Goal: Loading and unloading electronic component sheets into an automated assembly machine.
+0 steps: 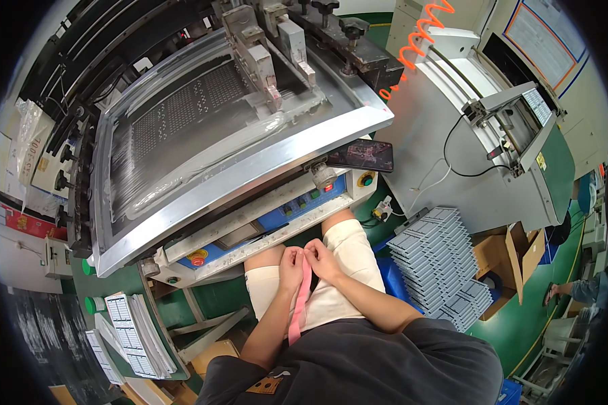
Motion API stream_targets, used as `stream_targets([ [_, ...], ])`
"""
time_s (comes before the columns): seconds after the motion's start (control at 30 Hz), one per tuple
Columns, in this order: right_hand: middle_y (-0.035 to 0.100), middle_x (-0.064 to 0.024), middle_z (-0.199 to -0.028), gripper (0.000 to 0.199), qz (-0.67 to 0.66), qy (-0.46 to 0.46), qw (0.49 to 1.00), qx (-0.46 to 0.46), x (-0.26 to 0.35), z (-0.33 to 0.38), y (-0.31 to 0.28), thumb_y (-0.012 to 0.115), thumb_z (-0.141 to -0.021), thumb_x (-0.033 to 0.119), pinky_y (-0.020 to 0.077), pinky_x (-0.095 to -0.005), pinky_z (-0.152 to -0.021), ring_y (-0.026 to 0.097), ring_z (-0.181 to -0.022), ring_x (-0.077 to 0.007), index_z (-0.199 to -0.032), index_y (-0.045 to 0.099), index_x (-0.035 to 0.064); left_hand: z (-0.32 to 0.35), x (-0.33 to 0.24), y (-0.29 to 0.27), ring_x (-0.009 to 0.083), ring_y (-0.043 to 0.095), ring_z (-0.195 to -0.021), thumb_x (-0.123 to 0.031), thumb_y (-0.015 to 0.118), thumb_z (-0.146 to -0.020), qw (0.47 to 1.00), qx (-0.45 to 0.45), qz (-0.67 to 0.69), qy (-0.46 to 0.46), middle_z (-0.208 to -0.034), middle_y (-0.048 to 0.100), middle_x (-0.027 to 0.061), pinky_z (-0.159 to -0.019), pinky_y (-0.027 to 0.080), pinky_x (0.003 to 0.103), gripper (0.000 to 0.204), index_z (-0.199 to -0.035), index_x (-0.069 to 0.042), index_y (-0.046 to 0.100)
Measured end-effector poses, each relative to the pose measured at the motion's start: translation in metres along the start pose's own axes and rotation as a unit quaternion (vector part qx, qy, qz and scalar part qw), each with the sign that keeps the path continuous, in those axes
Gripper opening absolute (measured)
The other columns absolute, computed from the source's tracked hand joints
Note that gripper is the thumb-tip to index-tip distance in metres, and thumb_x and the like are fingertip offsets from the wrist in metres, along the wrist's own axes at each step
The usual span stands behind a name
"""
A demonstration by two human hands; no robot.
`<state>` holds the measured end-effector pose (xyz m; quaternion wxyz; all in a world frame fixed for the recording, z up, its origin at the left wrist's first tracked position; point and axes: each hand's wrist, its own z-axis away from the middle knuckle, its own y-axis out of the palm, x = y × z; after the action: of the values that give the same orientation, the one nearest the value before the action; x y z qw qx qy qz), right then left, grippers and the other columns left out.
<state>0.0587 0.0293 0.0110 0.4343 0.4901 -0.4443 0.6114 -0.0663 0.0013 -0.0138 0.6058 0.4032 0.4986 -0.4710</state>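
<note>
Both hands meet above my lap, in front of the screen-printing machine. My left hand [291, 268] is closed, fingertips pinched at the upper end of a flat pink strap [299, 307]. Close against it, my right hand [322, 261] is also closed in a pinch at that same end. From the fingers the strap runs down between my forearms to my dark shirt. What the fingertips hold besides the strap is too small to make out. Beyond the hands lies the machine's control panel [297, 208] with coloured buttons.
Ahead, the silver-framed printing screen [250, 172] carries grey ink under clamped holders [262, 64]. A phone [361, 155] rests by its front right corner. Stacked grey panels [429, 253] and an open carton [510, 260] stand right; printed sheets [132, 331] lie left. Another person's foot [551, 293] shows far right.
</note>
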Motion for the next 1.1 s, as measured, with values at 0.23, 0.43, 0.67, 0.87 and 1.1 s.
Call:
stream_targets([
  [0.23,0.057,-0.0013,-0.074,0.009,-0.043,0.011,0.999,0.022,-0.009,-0.005,0.0,0.061,-0.091,0.008,0.0464,-0.0249,-0.062,0.054,-0.068,-0.0092,-0.097,0.056,0.0044,0.002,-0.004,-0.003,0.01,0.059,-0.076,-0.01,0.057,-0.097,0.994,-0.013,-0.101,0.028,-0.085,0.065,0.005,-0.07,0.049,0.024,0.01,-0.1,0.0,0.058],
  [0.43,0.055,-0.0001,-0.073,0.011,-0.047,0.016,0.998,0.034,-0.013,-0.003,0.0,0.063,-0.089,0.008,0.0448,-0.0232,-0.061,0.051,-0.068,-0.0071,-0.095,0.056,0.0041,0.006,-0.006,-0.004,0.0126,0.061,-0.076,-0.01,0.06,-0.095,0.998,-0.004,-0.048,0.031,-0.084,0.065,0.0071,-0.07,0.05,0.026,0.012,-0.103,0.0,0.059],
  [0.67,0.054,0.0024,-0.079,0.01,-0.008,0.066,0.995,0.071,-0.011,0.004,-0.002,0.061,-0.088,0.004,0.0425,-0.0223,-0.064,0.05,-0.072,-0.006,-0.096,0.056,0.0061,0.047,-0.09,-0.053,0.0206,0.064,-0.087,-0.005,0.062,-0.091,0.967,-0.016,-0.223,0.124,-0.097,0.067,0.0125,-0.077,0.052,0.031,0.018,-0.108,-0.003,0.061],
  [0.87,0.055,0.0005,-0.076,0.011,0.005,0.063,0.994,0.084,-0.012,0.003,-0.003,0.06,-0.086,0.004,0.0435,-0.0241,-0.063,0.051,-0.069,-0.0083,-0.097,0.057,0.0052,0.116,-0.222,-0.163,0.0317,0.063,-0.1,-0.001,0.057,-0.09,0.808,-0.204,-0.491,0.255,-0.107,0.067,0.0159,-0.089,0.049,0.039,0.015,-0.103,-0.001,0.064],
  [1.1,0.057,-0.0022,-0.074,0.015,0.047,0.054,0.994,0.079,-0.004,0.003,-0.002,0.061,-0.085,0.005,0.0454,-0.0261,-0.063,0.053,-0.067,-0.0106,-0.1,0.058,0.0045,0.191,-0.256,-0.297,0.0417,0.051,-0.121,-0.01,0.054,-0.095,0.572,-0.447,-0.673,0.145,-0.13,0.055,0.024,-0.102,0.039,0.046,0.04,-0.133,0.0,0.051],
])
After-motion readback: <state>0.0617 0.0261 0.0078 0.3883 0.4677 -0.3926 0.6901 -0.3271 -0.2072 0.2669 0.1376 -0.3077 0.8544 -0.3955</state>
